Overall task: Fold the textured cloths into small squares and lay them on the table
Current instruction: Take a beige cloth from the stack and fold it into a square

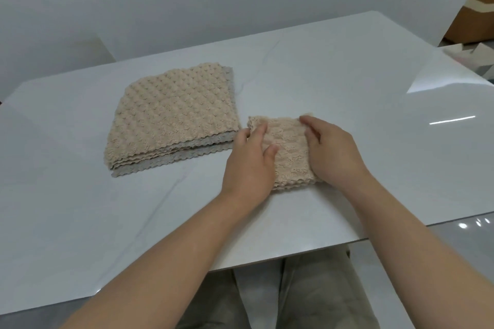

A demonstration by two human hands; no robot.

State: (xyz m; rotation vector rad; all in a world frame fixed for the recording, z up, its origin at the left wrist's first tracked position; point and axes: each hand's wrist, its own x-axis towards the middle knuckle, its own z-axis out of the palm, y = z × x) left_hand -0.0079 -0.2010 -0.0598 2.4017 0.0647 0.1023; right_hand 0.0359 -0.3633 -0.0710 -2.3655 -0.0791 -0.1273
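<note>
A small folded beige textured cloth (288, 149) lies on the white table (347, 104), near its middle. My left hand (251, 160) rests on the cloth's left side, fingers laid over the edge and thumb on top. My right hand (331, 152) covers its right side, with the fingertips pressing down at the far right corner. To the left sits a stack of several unfolded beige and grey textured cloths (171, 115) with wavy edges, lying flat and untouched.
The table's near edge (294, 256) runs just above my lap. A pale wall stands behind the table. At the far right are a brown cardboard box (478, 8) and pale boxes (470, 56) beyond the table's corner.
</note>
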